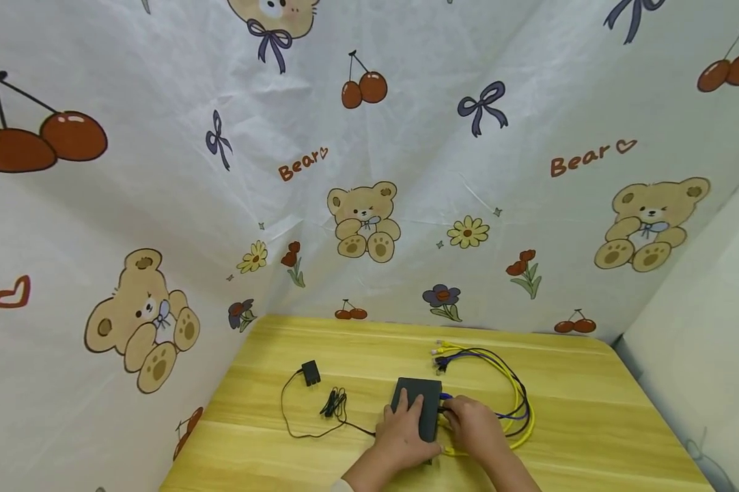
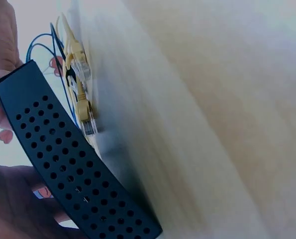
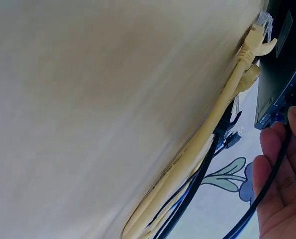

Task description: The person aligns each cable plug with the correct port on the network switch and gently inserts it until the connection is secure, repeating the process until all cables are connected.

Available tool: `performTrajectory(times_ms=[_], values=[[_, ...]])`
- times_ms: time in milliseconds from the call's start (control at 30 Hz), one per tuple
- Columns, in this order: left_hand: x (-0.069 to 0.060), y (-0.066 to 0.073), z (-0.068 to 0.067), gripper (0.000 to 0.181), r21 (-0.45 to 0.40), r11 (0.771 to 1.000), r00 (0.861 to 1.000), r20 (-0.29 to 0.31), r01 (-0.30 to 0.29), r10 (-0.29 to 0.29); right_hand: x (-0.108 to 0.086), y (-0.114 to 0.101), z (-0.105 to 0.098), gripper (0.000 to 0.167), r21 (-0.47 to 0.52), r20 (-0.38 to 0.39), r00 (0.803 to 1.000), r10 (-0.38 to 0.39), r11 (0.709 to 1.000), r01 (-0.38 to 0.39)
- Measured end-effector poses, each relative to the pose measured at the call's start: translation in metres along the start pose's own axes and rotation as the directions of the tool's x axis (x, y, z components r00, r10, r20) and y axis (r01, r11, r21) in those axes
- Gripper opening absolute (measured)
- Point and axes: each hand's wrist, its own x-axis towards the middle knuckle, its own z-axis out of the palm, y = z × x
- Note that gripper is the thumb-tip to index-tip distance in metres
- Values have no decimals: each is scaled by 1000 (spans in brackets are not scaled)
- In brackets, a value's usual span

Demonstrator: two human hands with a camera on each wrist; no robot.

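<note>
A black network switch (image 1: pixel 429 400) stands near the table's front, its vented side (image 2: pixel 68 154) facing the left wrist view. My left hand (image 1: pixel 400 436) holds it, fingers spread over the top and thumb at the near edge. In the right wrist view the switch's underside (image 3: pixel 279 64) shows, so it seems tipped up. With thumb and fingers my right hand (image 1: pixel 477 429) pinches a black network cable (image 3: pixel 269 181) close to the port side; its plug is hidden there. A blue plug (image 1: pixel 446 396) sits at the port side just beyond. Loose yellow plugs (image 2: pixel 83 109) lie beside the switch.
Yellow, black and blue cables (image 1: pixel 531 417) loop right of my right hand, their far ends (image 1: pixel 443 355) lying behind the switch. A power adapter (image 1: pixel 311 373) lies to the left, its cord bundled (image 1: pixel 334 403) and running to the switch. Patterned cloth (image 1: pixel 369 294) backs the table.
</note>
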Motion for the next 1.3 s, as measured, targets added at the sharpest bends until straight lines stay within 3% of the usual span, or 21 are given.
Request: performTrajectory(times_ms=[133,300,400,500,633,767,900,1133,1200,1300], values=[[5,-2,3,94,11,1000,1000,-14,1,0,-3,1,-3,12,-5,-79,997,-22,1000,22],[9,-5,6,94,14,1000,1000,-17,-12,13,-11,8,-8,18,25,-190,969,-159,986,167],[9,-5,6,94,6,1000,1000,-21,-19,19,-14,12,-13,13,80,-91,968,-235,967,243],[10,-5,6,93,3,1000,1000,-20,-18,18,-16,14,-18,8,134,87,959,-272,957,259],[11,-5,6,93,12,1000,1000,-18,-13,13,-20,17,-20,24,79,309,919,-247,969,234],[11,-5,6,94,19,1000,1000,-15,-12,12,-26,20,-17,50,25,448,875,-183,981,192],[11,-5,6,95,19,1000,1000,-13,-15,15,-27,23,-10,61,36,482,867,-125,992,123],[11,-6,7,93,4,1000,1000,3,-7,7,-25,26,0,55,47,520,854,-26,999,2],[12,-7,7,93,-1,1000,1000,10,1,-1,-25,24,-1,49,63,502,864,-35,998,3],[11,-6,5,92,-5,1000,1000,4,9,-9,-26,21,-5,39,76,425,903,-63,997,34]])
